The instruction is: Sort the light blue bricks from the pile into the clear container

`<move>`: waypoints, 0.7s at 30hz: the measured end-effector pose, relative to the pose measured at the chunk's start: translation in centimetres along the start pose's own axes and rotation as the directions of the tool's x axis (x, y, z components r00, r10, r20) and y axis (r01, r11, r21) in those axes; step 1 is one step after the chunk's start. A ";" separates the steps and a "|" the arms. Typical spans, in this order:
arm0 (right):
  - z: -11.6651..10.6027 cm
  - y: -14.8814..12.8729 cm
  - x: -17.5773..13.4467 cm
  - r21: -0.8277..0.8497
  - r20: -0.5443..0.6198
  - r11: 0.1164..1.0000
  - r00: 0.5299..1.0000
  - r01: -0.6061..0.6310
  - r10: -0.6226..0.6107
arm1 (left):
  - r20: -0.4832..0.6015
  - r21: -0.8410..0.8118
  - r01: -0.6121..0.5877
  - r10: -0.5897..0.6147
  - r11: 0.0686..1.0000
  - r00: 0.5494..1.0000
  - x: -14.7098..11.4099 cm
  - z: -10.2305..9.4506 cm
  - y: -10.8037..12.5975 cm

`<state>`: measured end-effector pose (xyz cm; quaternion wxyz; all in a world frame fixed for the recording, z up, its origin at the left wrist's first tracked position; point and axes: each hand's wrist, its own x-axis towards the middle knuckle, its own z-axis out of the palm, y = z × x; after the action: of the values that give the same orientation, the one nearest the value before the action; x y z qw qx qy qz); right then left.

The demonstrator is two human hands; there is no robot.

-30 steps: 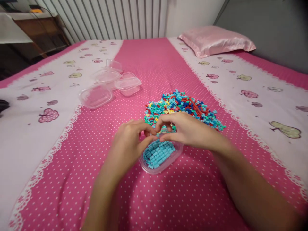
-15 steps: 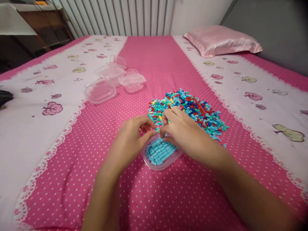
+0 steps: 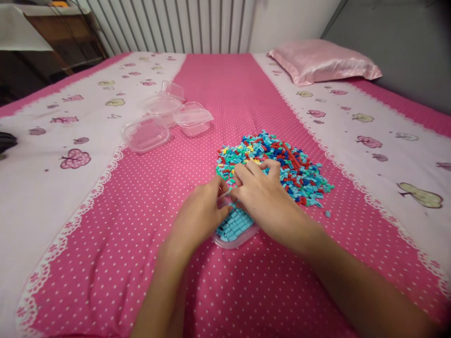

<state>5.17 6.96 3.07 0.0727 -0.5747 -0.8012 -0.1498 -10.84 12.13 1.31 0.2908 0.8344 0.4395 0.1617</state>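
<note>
A clear plastic container rests on the polka-dot bedspread before me. Inside it, light blue toy building bricks lie in tight rows. My left hand is curled over the container's left side, its thumb and forefinger closed around the rim. My right hand reaches over the far right part, thumb and forefinger pinched low at the bricks; whatever sits between those fingertips is hidden. Just beyond my right hand spreads a loose pile of small bricks in light blue, dark blue, red, green and yellow.
Several clear plastic containers stand grouped at the back left. One stray blue brick lies right of the pile. A pink pillow is at the far right, and a white slatted panel rises behind the bed.
Both hands have shifted slightly towards me, the left also to the right. My right fingertips have lowered to the container, and the left hand covers more of its left side.
</note>
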 end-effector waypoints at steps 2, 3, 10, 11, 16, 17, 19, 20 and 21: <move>0.1 -0.1 0.0 0.016 0.023 1.000 1.000 -0.016 0.015 | 0.023 0.012 0.023 -0.024 1.000 0.999 0.0 0.2 0.0; 0.1 -0.2 0.0 0.025 0.047 0.999 0.999 -0.020 0.019 | 0.031 0.018 0.033 -0.033 0.999 0.999 0.0 0.2 0.1; -1.0 -0.3 0.2 0.035 0.216 0.997 0.975 -0.063 0.054 | 0.085 0.019 0.044 -0.045 0.999 0.995 -0.1 -0.6 0.6; -1.1 -0.3 0.3 0.038 0.234 0.997 0.970 -0.068 0.057 | 0.091 0.021 0.045 -0.046 0.999 0.995 -0.1 -0.7 0.6; -1.2 -0.3 0.6 0.032 0.279 0.993 0.955 -0.112 0.099 | 0.120 0.031 0.048 -0.052 0.998 0.991 0.1 -0.6 0.3; -1.2 -0.3 0.6 0.031 0.291 0.993 0.951 -0.114 0.100 | 0.125 0.033 0.049 -0.053 0.998 0.991 0.1 -0.6 0.3; -1.2 -0.3 0.6 0.032 0.302 0.993 0.948 -0.115 0.100 | 0.132 0.033 0.052 -0.056 0.998 0.990 0.2 -0.5 0.3; -1.2 -0.3 0.6 0.032 0.303 0.993 0.948 -0.117 0.102 | 0.134 0.032 0.053 -0.057 0.998 0.989 0.2 -0.5 0.3; -1.2 -0.3 0.6 0.032 0.303 0.992 0.947 -0.121 0.105 | 0.135 0.031 0.054 -0.058 0.998 0.989 0.2 -0.5 0.3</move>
<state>4.65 6.98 4.35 -0.0269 -0.6336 -0.7723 -0.0361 -10.78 12.37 1.87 0.3131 0.8347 0.4440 0.0904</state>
